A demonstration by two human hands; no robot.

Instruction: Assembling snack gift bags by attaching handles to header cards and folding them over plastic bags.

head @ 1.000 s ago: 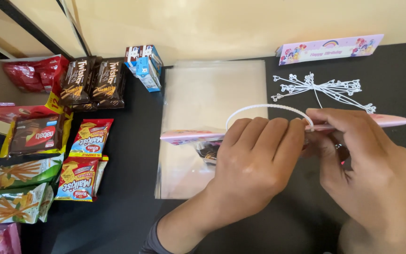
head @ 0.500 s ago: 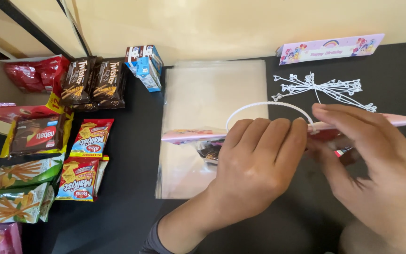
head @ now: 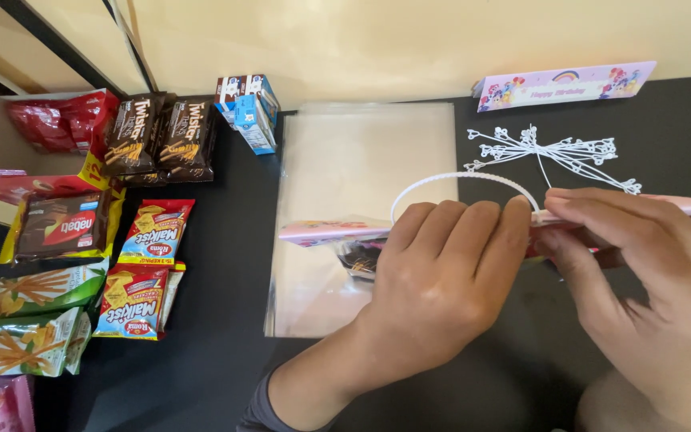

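Past the snack packets point(head: 141, 264) on the black counter point(head: 201, 376), the left hand point(head: 441, 280) presses curled fingers on a pink-topped goodie bag point(head: 329, 232), light, crinkly and slippery-looking, while the right hand point(head: 641, 272) pinches its thin white tie point(head: 461, 180), best gripped near the header.

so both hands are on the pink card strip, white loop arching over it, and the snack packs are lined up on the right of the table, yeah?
Not quite: the head view shows the snack packs on the left of the table, not the right. Both the left hand and right hand are on the pink card strip, white loop arching over it.
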